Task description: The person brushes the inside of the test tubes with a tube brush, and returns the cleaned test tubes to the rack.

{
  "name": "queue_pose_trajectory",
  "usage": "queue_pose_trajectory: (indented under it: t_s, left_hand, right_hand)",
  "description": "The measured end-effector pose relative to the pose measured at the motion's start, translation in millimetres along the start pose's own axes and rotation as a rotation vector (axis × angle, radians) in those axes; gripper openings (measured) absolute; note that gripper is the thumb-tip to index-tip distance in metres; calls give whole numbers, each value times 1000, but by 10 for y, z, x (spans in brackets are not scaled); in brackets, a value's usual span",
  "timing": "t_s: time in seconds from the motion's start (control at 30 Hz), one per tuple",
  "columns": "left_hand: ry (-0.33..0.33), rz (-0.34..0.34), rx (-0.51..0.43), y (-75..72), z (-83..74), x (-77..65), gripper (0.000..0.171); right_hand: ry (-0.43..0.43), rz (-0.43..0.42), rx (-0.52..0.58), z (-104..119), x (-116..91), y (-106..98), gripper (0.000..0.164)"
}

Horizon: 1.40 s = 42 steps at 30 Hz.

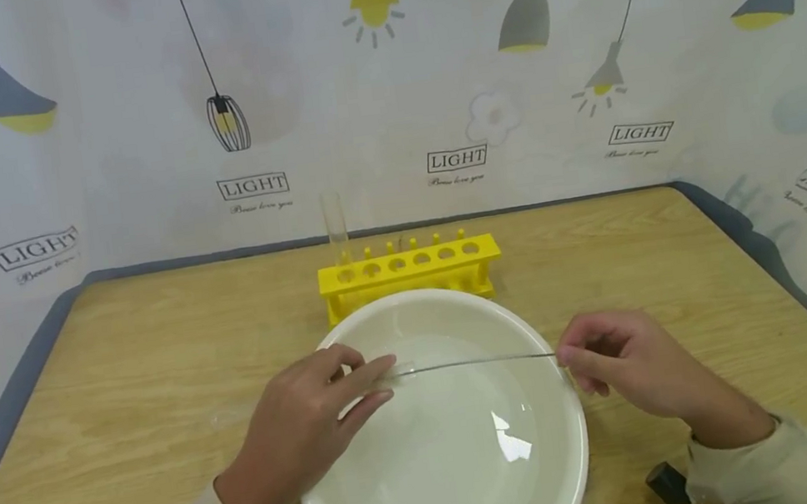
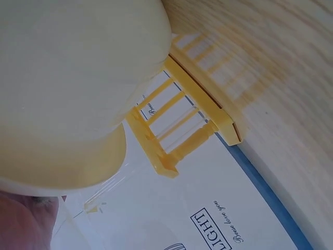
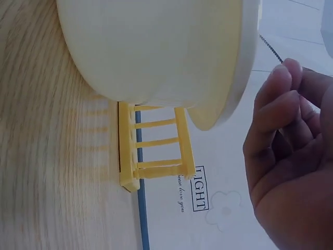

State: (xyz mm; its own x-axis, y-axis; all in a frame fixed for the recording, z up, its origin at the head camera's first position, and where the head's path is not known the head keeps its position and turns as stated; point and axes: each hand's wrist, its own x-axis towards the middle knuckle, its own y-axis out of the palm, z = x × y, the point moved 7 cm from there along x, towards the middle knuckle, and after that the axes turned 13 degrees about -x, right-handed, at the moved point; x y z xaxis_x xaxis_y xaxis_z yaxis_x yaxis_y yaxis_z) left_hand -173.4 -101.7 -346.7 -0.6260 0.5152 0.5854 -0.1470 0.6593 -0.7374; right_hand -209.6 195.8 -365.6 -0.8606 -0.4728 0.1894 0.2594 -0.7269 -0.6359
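Note:
Over the white basin point(image 1: 573, 433), my left hand point(image 1: 302, 411) holds a clear test tube point(image 1: 404, 369) between thumb and fingers, its mouth facing right. A thin twisted wire point(image 1: 485, 360), like a test tube brush's handle, runs level from the tube's mouth to my right hand point(image 1: 628, 359). The thumb and fingertips of that hand pinch the wire's end at the basin's right rim. In the right wrist view the twisted wire point(image 3: 270, 48) shows at the fingertips. Whatever is on the wire inside the tube is hidden by the left fingers.
Behind the basin stands a yellow test tube rack point(image 1: 408, 264) with an upright clear tube point(image 1: 336, 227) in its leftmost hole. Clear liquid in the basin reflects light. A small black object point(image 1: 666, 484) lies by the right sleeve. A printed curtain point(image 1: 357, 123) borders the wooden table point(image 1: 122, 362).

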Motion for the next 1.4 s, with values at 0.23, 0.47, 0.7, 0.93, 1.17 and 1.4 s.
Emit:
queue_pose_trajectory:
  t_s: [0.23,0.47,0.7,0.93,1.17,1.4]
  left_hand:
    - [20,9,-6,-4,-6,-3,34]
    - [42,20,-2,-10,-23,-4,33]
    - [63,14,5,-24,-40,12,31]
    - [167,-65,21,-61,-114,17,28]
    - [180,-69,44,-71,-144,19,29]
    - [168,-83,51,-66,-139,19,28]
  right_hand:
    - [-69,-10,-98,111,-11,43,16]
    - [-160,-41,-119,209,-28,89,20]
    - [-172,-33,-20,226,-32,124,20]
    - [100,183,178,126,-21,201,19]
    - [118,375,600,145,-62,327,26]
    - [186,236,427,165,-54,305,26]
